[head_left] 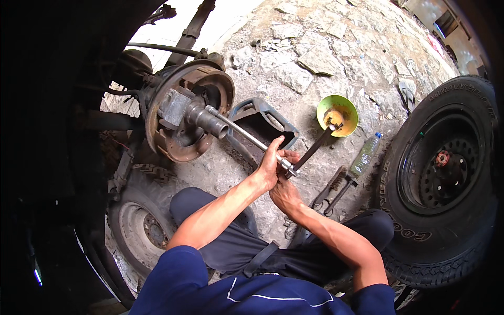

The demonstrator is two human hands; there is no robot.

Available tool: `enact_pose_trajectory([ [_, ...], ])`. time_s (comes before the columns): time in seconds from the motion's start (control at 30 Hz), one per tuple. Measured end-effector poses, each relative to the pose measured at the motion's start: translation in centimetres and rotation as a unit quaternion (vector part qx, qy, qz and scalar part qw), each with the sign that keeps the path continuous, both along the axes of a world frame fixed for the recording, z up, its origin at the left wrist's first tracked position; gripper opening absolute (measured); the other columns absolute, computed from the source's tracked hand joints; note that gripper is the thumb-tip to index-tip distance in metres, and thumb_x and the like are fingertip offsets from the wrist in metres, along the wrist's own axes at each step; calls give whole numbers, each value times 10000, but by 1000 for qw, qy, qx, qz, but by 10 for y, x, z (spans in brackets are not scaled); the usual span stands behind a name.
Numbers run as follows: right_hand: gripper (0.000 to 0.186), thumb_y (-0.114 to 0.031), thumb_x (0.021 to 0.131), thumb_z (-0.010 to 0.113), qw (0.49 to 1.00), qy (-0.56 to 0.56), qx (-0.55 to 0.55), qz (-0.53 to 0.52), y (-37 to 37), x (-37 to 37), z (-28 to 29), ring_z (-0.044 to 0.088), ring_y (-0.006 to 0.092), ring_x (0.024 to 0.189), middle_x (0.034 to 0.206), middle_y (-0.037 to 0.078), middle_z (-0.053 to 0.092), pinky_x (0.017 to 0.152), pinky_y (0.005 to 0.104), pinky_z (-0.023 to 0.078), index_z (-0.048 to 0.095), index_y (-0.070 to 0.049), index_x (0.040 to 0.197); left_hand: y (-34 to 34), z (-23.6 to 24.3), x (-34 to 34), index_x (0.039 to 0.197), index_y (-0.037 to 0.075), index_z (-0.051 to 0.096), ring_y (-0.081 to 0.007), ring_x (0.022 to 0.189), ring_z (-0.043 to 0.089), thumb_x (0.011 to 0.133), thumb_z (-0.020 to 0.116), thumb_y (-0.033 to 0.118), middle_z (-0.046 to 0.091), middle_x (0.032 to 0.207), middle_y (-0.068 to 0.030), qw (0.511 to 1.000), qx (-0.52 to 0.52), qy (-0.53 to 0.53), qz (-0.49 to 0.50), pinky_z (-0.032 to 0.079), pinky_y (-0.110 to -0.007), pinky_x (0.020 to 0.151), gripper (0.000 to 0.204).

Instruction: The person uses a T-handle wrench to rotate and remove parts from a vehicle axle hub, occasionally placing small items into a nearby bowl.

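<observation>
My left hand (pixel 266 173) grips a long chrome bar (pixel 247 135) whose socket end reaches the brake caliper and spindle (pixel 212 123) on the rusty wheel hub (pixel 163 137) at upper left. My right hand (pixel 284 193) is closed just below it, around the lower end, where a dark metal bar (pixel 314 149) joins at an angle and points toward the bowl. Some of its fingers are hidden behind my left hand. Below the spindle and bar lies a cut-open grey plastic container (pixel 286 127).
A green bowl (pixel 344 105) with small parts, a plastic bottle (pixel 365 155), tools (pixel 341 191) and a sandal (pixel 407 94) lie on rough stony ground (pixel 294 68). A large tyre (pixel 430 231) stands at right, another wheel (pixel 134 226) at lower left. My crossed legs are below.
</observation>
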State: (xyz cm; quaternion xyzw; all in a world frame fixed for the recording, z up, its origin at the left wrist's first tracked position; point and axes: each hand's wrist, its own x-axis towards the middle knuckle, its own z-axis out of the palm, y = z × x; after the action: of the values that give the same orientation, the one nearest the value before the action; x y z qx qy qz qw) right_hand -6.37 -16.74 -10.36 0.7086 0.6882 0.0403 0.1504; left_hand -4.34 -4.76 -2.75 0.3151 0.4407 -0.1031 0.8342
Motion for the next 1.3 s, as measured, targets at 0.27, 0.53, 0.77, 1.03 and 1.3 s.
enact_pose_trajectory([
  [0.27,233,-177,783,516,997,34,-22,-65,-2,-1,-32,575,206,902,920,71,664,816,313,399,697,-74,888,0,-10,-1,834,11,651,-139,493,574,862,415,592,636,599,-63,995,-10,-96,14,466,-241,507,628],
  [0.53,409,-180,868,444,925,273,107,-240,-1,2,-60,481,298,1164,1217,191,569,1020,389,320,563,8,1212,-37,16,-11,1318,-10,206,-143,878,585,877,646,218,589,1041,-128,975,173,-126,62,473,-289,779,663],
  [0.77,496,-222,893,436,940,223,56,-250,-4,-7,-102,364,317,1295,1386,189,415,1070,431,273,440,-7,1340,-48,16,-12,1287,6,141,-170,883,578,863,665,175,501,1018,-128,976,204,-80,12,550,-322,677,695],
  [1.03,444,-226,885,472,971,159,17,-178,0,-13,-25,421,291,1267,1342,173,468,1053,423,312,508,-21,1277,-57,-9,-19,1259,5,86,-233,910,634,926,535,76,403,1055,-131,958,248,-145,20,610,-346,728,564],
  [1.3,299,-210,856,519,771,432,-412,-222,-12,26,113,632,267,1026,1065,119,672,907,439,451,676,-56,1058,-48,-25,-26,1211,-19,135,-186,839,634,953,515,134,513,951,-134,930,329,-153,-54,528,-294,715,485],
])
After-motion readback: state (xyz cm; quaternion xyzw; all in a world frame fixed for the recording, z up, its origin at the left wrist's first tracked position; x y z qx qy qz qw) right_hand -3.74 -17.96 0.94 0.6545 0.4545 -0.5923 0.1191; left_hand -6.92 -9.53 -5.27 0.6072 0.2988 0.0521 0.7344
